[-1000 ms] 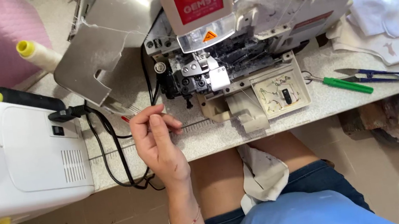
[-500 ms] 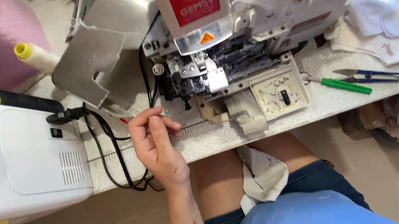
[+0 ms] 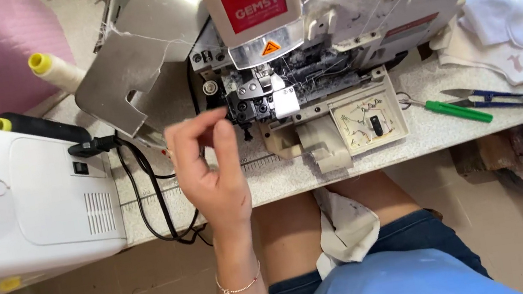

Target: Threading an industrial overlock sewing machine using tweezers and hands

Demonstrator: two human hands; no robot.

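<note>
Since a moment ago your left hand (image 3: 209, 168) has lifted off the speckled grey worktable (image 3: 425, 133) toward the dark metal needle area of the white overlock sewing machine (image 3: 264, 98). Thumb and forefinger press together, perhaps pinching thread; I cannot tell. Fingertips so close to the needle could get pricked. Your right hand is out of view.

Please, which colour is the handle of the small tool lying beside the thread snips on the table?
The tool's handle is green, seen in the head view.
</note>
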